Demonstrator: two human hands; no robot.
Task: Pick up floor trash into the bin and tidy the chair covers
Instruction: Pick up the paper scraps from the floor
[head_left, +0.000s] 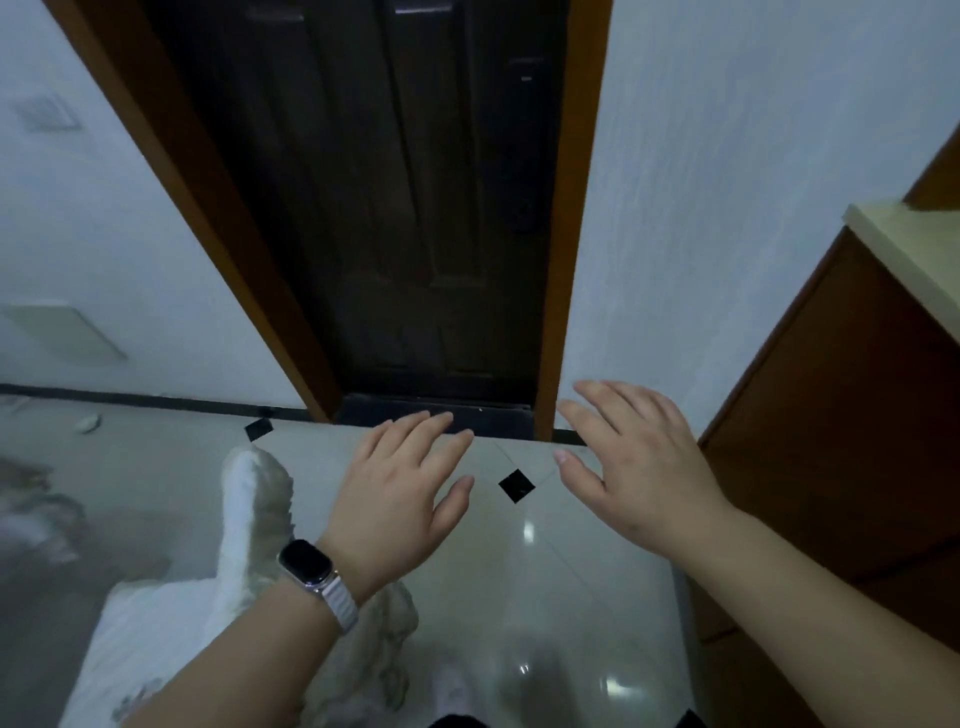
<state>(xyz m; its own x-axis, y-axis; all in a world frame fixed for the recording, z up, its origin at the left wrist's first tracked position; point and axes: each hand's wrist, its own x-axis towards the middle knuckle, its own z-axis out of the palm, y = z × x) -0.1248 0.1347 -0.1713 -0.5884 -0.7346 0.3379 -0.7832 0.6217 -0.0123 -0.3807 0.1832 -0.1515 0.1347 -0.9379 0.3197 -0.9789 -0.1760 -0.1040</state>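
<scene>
Both hands are held out palm-down over the pale tiled floor (545, 571), in front of a dark door (395, 208) set in a brown wooden frame (571, 260). The left hand (400, 488) hangs just short of the door's dark threshold (436, 415), fingers spread and slightly bent, its grip wide and holding nothing. A watch (306, 564) with a pale band sits on that wrist. The right hand (634, 467) is beside the foot of the door frame, fingers also splayed, its grip wide and empty. The two hands are apart, with a small black diamond tile (516, 485) showing on the floor between them.

Left of the door, near the dark skirting at the base of the wall, a small pale scrap of trash (87, 423) lies on the floor, well away from both hands. Closer to the person than the door, and under the left forearm, a white cloth (244, 530) with a rumpled, blurred surface rises from the floor; whether it is a chair cover cannot be told for sure. Another black tile (258, 429) lies just beyond its top end, close to the door frame.

Right of the door, past a stretch of white wall (727, 208), stands a brown wooden cabinet (841, 415) with a light top (904, 244).
</scene>
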